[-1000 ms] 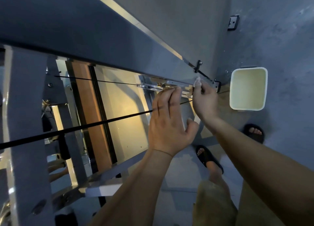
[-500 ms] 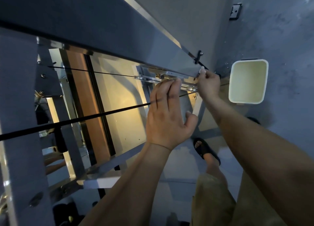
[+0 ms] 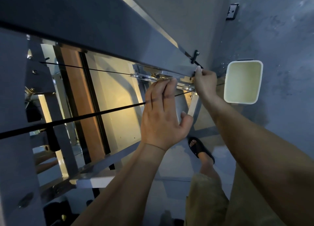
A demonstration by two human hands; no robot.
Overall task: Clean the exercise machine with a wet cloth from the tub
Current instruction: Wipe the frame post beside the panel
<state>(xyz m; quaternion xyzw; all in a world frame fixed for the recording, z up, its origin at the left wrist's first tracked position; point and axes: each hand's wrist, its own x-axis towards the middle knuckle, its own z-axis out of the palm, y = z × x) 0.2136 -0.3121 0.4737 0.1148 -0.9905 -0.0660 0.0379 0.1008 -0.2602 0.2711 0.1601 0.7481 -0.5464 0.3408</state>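
Toward the floor's left edge: grey painted steel frame upright, matte, square-section, bolt heads showing. Thin black cable runs taut from it, rightward to a chrome pulley bracket under the long grey flat-faced beam.

Left hand: grip slack, fingers straight, holding nothing. Fingertips are at the bracket and the cable crosses the fingers; can't tell if they bear on it. Reads as bracing.

Right hand: grip closed around a small white cloth, pinched against the beam's right end. Only a scrap shows above the knuckles, the rest is hidden in the fist.

Step in hand, my read: wiping the beam end and its hardware.
- Keep the cloth flat on the painted faces.
- Fold a corner to get into the bracket and around the black pin just above.
- Keep fingers off the cable-pulley nip.
- Go light on water near the polished chrome; it'll streak.

Cream rectangular plastic tub, rounded corners, smooth walls, sits on the mottled grey floor just right of that hand. Easy reach for a re-wet; can't tell the water level.
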